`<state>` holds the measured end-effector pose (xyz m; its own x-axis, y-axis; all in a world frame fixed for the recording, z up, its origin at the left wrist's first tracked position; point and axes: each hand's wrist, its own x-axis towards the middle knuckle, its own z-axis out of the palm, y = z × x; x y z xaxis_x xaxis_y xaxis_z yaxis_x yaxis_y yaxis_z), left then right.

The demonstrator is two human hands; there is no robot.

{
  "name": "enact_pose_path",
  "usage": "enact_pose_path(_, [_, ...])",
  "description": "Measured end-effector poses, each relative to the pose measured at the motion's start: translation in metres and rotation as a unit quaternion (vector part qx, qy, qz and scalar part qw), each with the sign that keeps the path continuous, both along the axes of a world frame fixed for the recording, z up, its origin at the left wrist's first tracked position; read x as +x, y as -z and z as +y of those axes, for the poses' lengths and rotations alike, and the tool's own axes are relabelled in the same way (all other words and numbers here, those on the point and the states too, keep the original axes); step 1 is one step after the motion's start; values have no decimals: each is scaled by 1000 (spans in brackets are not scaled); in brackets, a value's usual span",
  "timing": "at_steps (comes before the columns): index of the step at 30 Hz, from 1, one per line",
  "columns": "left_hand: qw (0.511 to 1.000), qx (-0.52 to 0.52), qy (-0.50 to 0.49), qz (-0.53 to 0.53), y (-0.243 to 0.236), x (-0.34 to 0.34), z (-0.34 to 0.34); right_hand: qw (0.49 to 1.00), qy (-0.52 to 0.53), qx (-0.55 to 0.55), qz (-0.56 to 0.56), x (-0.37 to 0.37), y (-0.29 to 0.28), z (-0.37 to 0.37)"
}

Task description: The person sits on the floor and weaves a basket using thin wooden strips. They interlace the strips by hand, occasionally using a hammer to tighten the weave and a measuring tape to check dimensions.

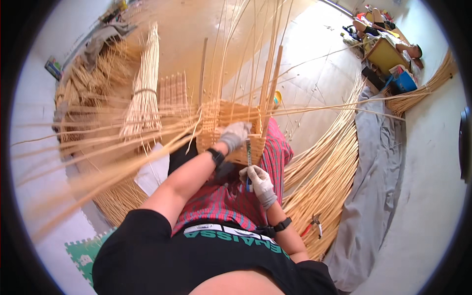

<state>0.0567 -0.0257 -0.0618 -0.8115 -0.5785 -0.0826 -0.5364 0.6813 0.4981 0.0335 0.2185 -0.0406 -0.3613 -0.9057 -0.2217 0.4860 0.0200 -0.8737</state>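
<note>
A half-woven wicker basket (231,153) sits at my lap, with long uncut rods rising from it and fanning out to the left. My left hand (235,135), in a pale work glove, curls over its near rim, with fingers pointing right; its fingertips are partly blurred. Gloved as well, my right hand (260,184) is just below the basket. It pinches a tape measure (249,153), whose strip runs upright against the basket's near wall, its top end close to my left fingertips. A red striped cloth (221,199) covers my lap.
A tied bundle of rods (143,98) stands to the left, near a woven panel (173,89). Loose rods (327,169) lie to the right, with red-handled pruning shears (312,227) on them and a grey cloth (373,196) alongside. A person (381,29) is at the far right.
</note>
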Motion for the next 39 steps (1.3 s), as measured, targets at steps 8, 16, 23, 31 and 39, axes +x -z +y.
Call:
enact_pose_path(8, [727,589,-21,352,-65,83,82,914,-154,148,343,-71,-73,-18])
enact_pose_path(16, [746,546,-241,297,-49,185,16,774,-219,223,550,-194,-150,-27])
enact_pose_path(23, [808,469,-273,230,-38,184,0,687,9,220,693,-244,-259,-164])
enact_pose_path(31, [849,427,-256,177,-33,170,12,688,-22,212,694,-260,-244,-282])
enact_pose_path(39, [850,407,-304,139,-22,183,0,692,-19,237,682,-280,-241,-278])
